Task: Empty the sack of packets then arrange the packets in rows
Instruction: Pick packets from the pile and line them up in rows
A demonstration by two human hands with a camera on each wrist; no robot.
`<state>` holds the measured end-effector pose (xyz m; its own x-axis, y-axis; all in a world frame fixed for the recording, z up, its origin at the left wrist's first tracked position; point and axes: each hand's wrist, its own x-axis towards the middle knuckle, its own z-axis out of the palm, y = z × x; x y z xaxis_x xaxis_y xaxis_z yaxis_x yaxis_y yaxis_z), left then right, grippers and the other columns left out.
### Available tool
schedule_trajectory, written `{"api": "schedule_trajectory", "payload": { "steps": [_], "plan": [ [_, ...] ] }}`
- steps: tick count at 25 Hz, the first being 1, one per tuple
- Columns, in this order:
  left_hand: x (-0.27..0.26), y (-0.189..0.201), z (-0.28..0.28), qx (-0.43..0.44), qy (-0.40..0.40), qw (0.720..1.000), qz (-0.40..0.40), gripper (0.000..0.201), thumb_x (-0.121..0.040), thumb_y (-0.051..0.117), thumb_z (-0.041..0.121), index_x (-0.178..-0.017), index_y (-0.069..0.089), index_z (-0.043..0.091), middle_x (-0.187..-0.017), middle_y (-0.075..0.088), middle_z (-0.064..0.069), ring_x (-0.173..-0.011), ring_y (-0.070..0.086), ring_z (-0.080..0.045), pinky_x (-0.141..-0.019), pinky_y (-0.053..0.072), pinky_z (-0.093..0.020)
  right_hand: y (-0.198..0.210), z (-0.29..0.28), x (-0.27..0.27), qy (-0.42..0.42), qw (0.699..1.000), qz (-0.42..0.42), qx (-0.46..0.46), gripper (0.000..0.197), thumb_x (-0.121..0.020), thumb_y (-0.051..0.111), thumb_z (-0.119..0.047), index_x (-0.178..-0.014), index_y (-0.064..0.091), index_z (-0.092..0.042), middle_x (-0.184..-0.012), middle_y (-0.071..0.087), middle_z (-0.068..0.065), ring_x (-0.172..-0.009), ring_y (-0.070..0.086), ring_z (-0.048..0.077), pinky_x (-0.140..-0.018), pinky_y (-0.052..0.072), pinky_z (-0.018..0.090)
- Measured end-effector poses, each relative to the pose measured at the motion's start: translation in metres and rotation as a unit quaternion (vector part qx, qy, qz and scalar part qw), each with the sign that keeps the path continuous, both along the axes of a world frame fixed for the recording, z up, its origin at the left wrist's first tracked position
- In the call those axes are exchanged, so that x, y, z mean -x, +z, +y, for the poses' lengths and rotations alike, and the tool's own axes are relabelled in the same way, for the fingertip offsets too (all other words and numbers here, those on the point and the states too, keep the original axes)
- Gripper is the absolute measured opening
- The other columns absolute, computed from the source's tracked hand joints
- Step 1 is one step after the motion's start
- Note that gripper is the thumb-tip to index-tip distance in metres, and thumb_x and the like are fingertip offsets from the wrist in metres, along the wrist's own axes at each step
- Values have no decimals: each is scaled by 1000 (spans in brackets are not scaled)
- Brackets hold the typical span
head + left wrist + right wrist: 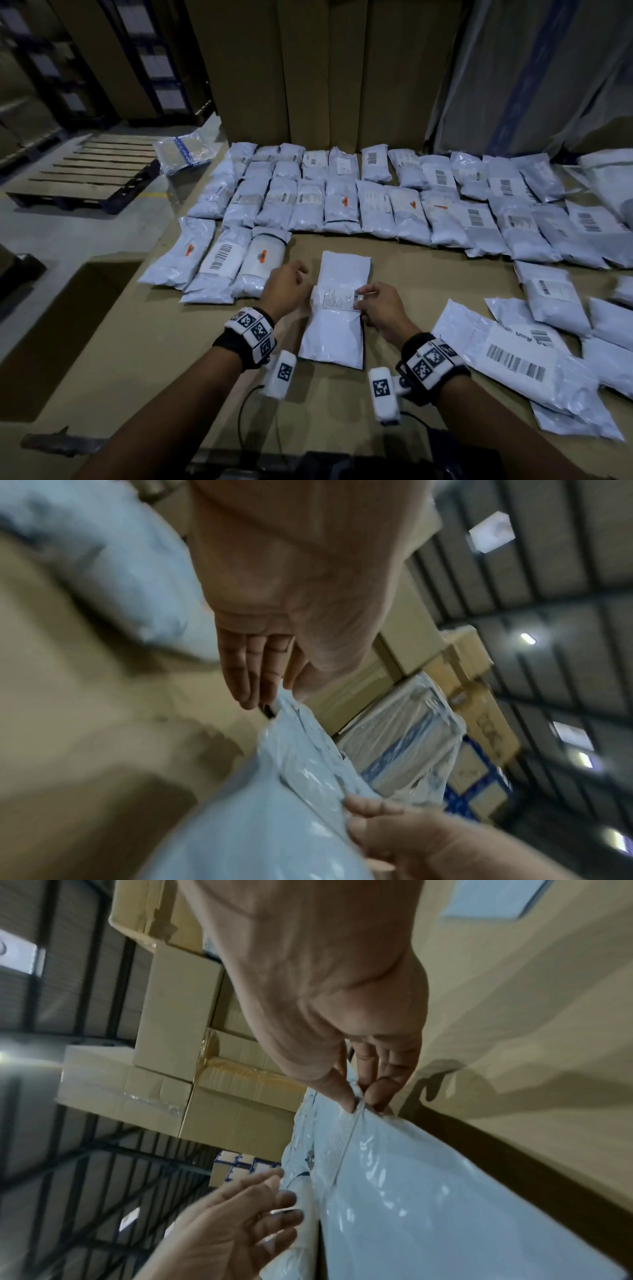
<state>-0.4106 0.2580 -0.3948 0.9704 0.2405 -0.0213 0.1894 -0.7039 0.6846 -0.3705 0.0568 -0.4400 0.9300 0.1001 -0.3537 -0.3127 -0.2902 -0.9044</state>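
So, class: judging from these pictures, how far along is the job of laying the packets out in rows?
Done: two long rows of packets lie along the far side of the table, and a third row has three at its left end. In hand: the left hand and right hand hold one white packet. Left: a loose pile of packets on the right still needs arranging.

Bare tabletop (137, 342) is lying open at near-left, w/ free room for a hand. Strip btwn the packet in hand (337, 308) and the second row (342, 205) is staying bare too. Far side is blocked: packed rows, then cardboard wall (325, 68) right behind. Left is hemmed by third-row packets (219, 267), just beside the left hand (287, 287). Right is crowded w/ a loose pile of packets (531, 359).
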Motion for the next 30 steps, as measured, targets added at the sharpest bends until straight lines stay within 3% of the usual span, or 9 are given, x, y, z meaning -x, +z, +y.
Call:
{"api": "schedule_trajectory", "payload": {
  "steps": [3, 7, 9, 16, 22, 26, 30],
  "plan": [
    [-17, 13, 41, -200, -53, 978, 1, 29, -85, 59, 21, -110, 61, 7, -103, 60, -14, -102, 52, -31, -79, 43, -38, -2, 33, -21, 22, 997, -35, 65, 22, -67, 66, -6, -78, 60, -25, -81, 67, 3, -63, 62, 23, -56, 52, 37],
    [-43, 4, 89, -304, -91, 941, 118, 36, -86, 57, 16, -121, 55, 8, -121, 49, -16, -113, 47, -37, -86, 47, -43, -6, 73, -44, 44, 990, -61, 118, 24, -71, 66, -8, -77, 57, -29, -86, 67, 0, -80, 66, 22, -74, 58, 41],
    [-48, -6, 101, -298, -104, 939, 137, 40, -85, 62, 23, -122, 57, 9, -124, 46, -16, -113, 47, -37, -89, 47, -44, -10, 88, -53, 40, 989, -65, 127, 21, -74, 64, -11, -79, 56, -29, -89, 67, 2, -80, 65, 22, -74, 58, 40],
    [-56, -29, 110, -268, -113, 952, 92, 42, -83, 68, 26, -122, 61, 12, -121, 47, -11, -114, 46, -32, -89, 48, -41, -15, 113, -67, 45, 979, -114, 164, 20, -81, 56, -13, -98, 59, -22, -99, 66, 3, -87, 63, 24, -77, 55, 35],
    [-52, -24, 113, -247, -116, 957, 97, 49, -86, 65, 30, -131, 53, 14, -125, 45, -10, -117, 43, -30, -90, 48, -41, -14, 97, -53, 88, 968, -152, 179, 37, -84, 60, -22, -122, 57, -18, -113, 64, 7, -102, 63, 23, -88, 54, 38],
    [-38, -7, 82, -261, -109, 959, 34, 46, -87, 61, 32, -128, 52, 12, -126, 44, -16, -117, 40, -38, -83, 47, -42, 4, 65, -32, 116, 951, -197, 208, 48, -87, 61, -18, -133, 49, -11, -131, 53, 11, -118, 54, 25, -97, 47, 35],
    [-10, -19, 4, -169, -197, 964, -65, 48, -85, 60, 33, -128, 52, 14, -129, 46, -20, -114, 44, -40, -86, 47, -43, 7, 5, 8, 81, 929, -256, 255, 54, -84, 62, -19, -136, 48, -11, -140, 46, 14, -129, 45, 28, -107, 39, 37]
  ]
}}
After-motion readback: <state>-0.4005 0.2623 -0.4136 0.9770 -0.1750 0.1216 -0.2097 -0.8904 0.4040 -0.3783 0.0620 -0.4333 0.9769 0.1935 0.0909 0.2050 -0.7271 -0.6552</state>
